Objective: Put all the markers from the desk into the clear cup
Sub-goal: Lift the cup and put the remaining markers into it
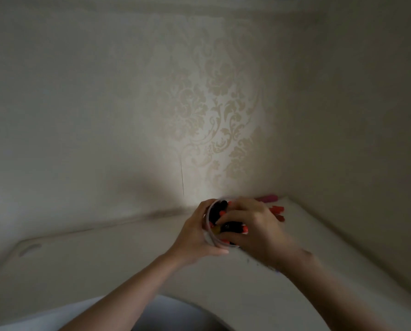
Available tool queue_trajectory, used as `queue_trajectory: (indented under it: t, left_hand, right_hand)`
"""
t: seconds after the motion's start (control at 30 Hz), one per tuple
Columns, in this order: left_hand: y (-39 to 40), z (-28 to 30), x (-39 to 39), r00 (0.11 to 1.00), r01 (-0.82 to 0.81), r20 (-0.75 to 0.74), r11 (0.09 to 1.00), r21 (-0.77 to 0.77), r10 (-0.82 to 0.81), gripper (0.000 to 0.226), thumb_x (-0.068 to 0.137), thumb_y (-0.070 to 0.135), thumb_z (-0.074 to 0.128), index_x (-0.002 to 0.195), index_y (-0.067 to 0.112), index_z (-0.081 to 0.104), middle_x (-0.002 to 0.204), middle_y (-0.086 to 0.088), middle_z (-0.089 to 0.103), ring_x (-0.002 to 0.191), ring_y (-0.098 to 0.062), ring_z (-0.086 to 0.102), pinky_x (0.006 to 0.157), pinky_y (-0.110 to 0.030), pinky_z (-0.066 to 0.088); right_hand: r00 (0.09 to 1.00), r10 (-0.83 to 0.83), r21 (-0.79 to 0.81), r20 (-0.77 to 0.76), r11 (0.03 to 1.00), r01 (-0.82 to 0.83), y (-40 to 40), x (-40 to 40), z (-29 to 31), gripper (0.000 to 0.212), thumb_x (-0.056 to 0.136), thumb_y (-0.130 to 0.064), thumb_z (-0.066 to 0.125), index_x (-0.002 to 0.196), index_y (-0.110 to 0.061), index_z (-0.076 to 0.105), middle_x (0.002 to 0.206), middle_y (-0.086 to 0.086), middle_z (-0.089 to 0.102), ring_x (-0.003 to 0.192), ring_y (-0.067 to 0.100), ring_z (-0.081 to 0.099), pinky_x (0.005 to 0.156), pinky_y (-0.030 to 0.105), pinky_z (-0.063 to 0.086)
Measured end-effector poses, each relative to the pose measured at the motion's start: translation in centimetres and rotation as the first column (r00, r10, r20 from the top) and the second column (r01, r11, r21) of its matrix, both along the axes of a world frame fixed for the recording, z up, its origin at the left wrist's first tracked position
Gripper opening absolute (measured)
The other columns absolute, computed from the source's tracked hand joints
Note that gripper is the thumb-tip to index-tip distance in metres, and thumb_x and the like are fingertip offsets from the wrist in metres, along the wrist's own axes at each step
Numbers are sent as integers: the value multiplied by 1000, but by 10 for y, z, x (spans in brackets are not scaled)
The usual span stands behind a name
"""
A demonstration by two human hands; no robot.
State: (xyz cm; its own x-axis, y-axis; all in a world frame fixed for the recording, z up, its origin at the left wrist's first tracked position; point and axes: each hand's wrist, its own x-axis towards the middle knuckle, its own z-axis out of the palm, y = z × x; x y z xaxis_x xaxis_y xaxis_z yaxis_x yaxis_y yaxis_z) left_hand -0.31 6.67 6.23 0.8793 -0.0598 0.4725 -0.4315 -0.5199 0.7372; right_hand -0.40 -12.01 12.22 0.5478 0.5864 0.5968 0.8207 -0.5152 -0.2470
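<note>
Head view, dim light. Wall [211, 103]: pale, damask pattern, meets a second wall at a corner on the right. Counter [104, 254]: white, runs along both walls into that corner, curved front edge. Left hand [195, 235]: grip wrapped around the side of the clear cup [211, 225], holding it tilted just above the counter. Right hand [252, 225]: grip closed over the cup's mouth, fingers curled onto the markers [223, 226] there; whether it pinches one cannot be told through blur. Markers in cup: dark barrels, several orange-red caps showing between the fingers. Loose red markers [277, 212]: on the counter just behind the right hand. Pink marker [268, 198]: against the wall base, near the corner.
</note>
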Motion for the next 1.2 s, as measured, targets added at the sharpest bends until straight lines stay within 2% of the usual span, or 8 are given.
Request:
queue_trajectory:
  t: [0.07,0.23,0.33,0.63,0.83,1.0,1.1,1.2]
  left_hand:
    - [-5,2,-1,1000,10,1,1000,-11,-10,98,49,12,94,127,46,44,120,17,64,111,-3,64,85,-16,51]
    - [-5,3,-5,1000,10,15,1000,-26,-10,98,51,12,93,129,44,43,121,20,62,112,-4,63,87,-16,52]
    - [1,3,-6,1000,23,21,999,-34,-22,99,54,9,94,135,30,43,125,16,61,118,-6,61,92,-19,53]
    - [1,-12,-5,1000,-7,-9,999,-36,7,96,53,8,95,133,28,46,124,18,61,118,-3,60,94,-18,52]
    - [-6,-6,-2,1000,-11,-18,998,-57,10,94,51,0,93,124,38,47,116,27,62,110,4,62,83,-8,49]
    - [-3,-4,2,1000,0,-24,998,-60,-1,96,51,3,94,127,40,47,119,23,62,112,-1,63,88,-13,51]
    - [-2,-6,4,999,11,-41,998,-58,-13,100,51,2,93,131,40,45,119,19,64,111,-4,64,89,-15,52]
    - [-2,-7,7,998,6,-61,998,-57,-9,104,49,7,95,133,39,43,119,20,64,111,-3,65,89,-18,53]
  right_hand:
    - [996,-24,-124,84,992,34,8,6,1,20,73,-34,69,93,-37,70,91,-10,59,86,12,53,75,32,45]
    - [949,-45,-268,313,954,134,11,7,10,25,76,-46,53,90,-33,70,90,-7,56,83,14,50,69,30,40]
    - [939,-148,-185,309,960,212,2,8,12,25,74,-44,59,90,-28,68,94,-6,56,82,13,48,71,27,35]
    - [909,-370,9,189,927,376,3,17,-5,14,81,-32,60,83,-18,61,79,-3,56,65,16,50,63,31,47]
    - [809,-541,-194,231,789,583,18,20,-12,12,63,-17,76,60,-22,66,72,-2,51,59,17,49,60,31,46]
    - [920,-338,-102,198,927,362,11,11,4,11,69,-34,76,77,-26,73,87,-1,56,75,18,52,68,35,46]
    - [983,-135,-261,121,951,163,20,11,11,11,72,-35,73,83,-31,74,94,-2,54,87,17,48,78,35,43]
    - [978,-92,-336,189,929,152,32,23,10,14,74,-40,68,81,-30,75,95,0,53,90,18,45,77,34,39]
